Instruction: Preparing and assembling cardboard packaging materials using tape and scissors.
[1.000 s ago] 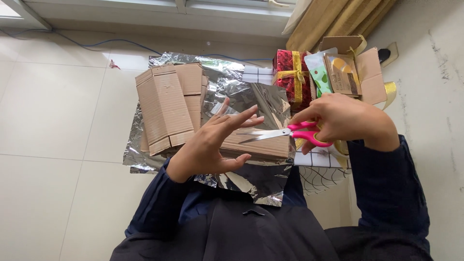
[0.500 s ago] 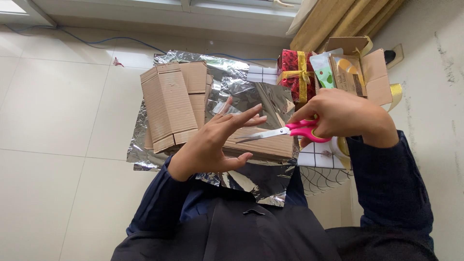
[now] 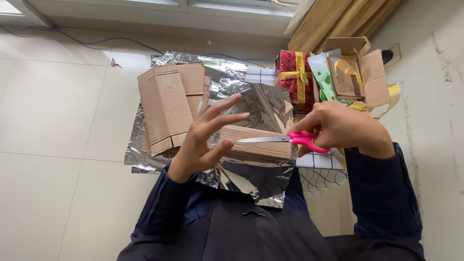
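My right hand point(image 3: 344, 126) grips pink-handled scissors point(image 3: 290, 139), blades pointing left towards my left hand point(image 3: 205, 135). The left hand's fingers are spread, thumb and forefinger near the blade tips; whether something thin is pinched there I cannot tell. Below both hands lies a crumpled silver foil sheet point(image 3: 261, 104) on the floor, with a flattened cardboard box point(image 3: 166, 106) on its left part and a smaller cardboard piece point(image 3: 263, 145) under the scissors.
A red gift box with gold ribbon point(image 3: 295, 79) sits beyond the foil. Right of it stands an open cardboard box point(image 3: 360, 72) with ribbon and wrapping rolls. White grid paper point(image 3: 319, 160) lies at the right. Tiled floor point(image 3: 53, 96) spreads to the left; a blue cable runs along the wall.
The view has shifted slightly. My hands stay nearly in the same pose, the scissors still aimed at the left hand's fingers.
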